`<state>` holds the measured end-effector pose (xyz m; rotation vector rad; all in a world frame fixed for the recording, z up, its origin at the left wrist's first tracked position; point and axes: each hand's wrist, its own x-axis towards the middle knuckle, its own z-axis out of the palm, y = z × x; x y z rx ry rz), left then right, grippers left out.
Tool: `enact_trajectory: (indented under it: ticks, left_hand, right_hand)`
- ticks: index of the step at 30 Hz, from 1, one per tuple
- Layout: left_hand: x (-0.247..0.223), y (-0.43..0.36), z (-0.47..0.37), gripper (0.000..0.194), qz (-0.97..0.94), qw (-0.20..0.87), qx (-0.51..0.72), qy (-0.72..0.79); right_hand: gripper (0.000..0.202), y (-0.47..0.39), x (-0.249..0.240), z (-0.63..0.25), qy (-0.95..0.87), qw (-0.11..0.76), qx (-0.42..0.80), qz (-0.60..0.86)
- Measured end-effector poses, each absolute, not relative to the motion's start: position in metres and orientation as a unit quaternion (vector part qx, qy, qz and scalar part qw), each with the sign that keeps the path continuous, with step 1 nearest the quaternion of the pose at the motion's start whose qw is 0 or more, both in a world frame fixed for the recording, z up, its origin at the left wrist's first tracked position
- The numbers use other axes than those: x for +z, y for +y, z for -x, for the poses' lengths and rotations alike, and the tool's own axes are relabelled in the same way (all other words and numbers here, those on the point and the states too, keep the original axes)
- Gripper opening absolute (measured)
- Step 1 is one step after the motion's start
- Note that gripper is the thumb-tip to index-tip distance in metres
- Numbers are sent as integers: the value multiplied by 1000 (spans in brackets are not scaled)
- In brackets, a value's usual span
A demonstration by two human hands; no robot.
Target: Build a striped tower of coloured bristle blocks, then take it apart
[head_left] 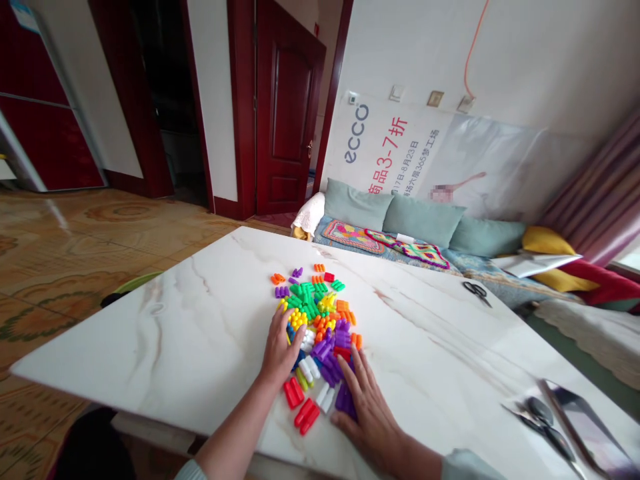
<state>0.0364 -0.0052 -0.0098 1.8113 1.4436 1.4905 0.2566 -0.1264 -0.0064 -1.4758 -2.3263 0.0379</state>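
Observation:
Many small ribbed plastic pieces lie in a loose pile on the white marbled table (200,313). Green pieces (304,300) are toward the back, with yellow pieces (299,319) beside them. Purple pieces (327,353) fill the right middle, and red pieces (307,417) lie at the near end. My left hand (281,347) rests against the pile's left side, fingers apart, next to the yellow and white pieces. On the right side my right hand (367,407) is spread over the edge of the pile, touching purple pieces; what lies under its palm is hidden.
Black scissors (476,291) lie near the table's far right edge. Another pair of scissors (545,427) and a phone (587,427) are at the near right. Beyond the table stands a sofa with pale green cushions (423,220). A dark red door (290,107) is behind.

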Motion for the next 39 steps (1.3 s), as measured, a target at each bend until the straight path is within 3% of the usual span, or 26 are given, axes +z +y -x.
enact_trajectory:
  ticks: [6, 12, 20, 26, 29, 34, 39]
  left_hand:
    - [8, -29, -18, 46, -670, 157, 512, 515]
    - [18, -89, -3, 92, -882, 95, 268, 375]
    - [10, -41, -19, 63, -891, -36, 210, 401]
    - [16, -16, -21, 76, -861, -97, 253, 430]
    - [15, -13, -22, 77, -829, -101, 272, 478]
    - [14, -12, -25, 48, -843, -67, 292, 447]
    - [20, -14, -25, 40, -841, -37, 303, 447]
  right_hand:
    - [75, -76, -15, -219, -777, 243, -19, 580]
    - [75, -79, -18, -216, -760, 276, -46, 586]
    - [61, -76, -29, -219, -722, 349, -65, 594]
    - [45, -80, -18, -223, -721, 435, -2, 539]
    - [34, -80, -11, -224, -696, 472, 50, 540]
    - [25, -66, 13, -225, -644, 545, 146, 517]
    - [28, -36, 35, -238, -649, 529, 156, 524]
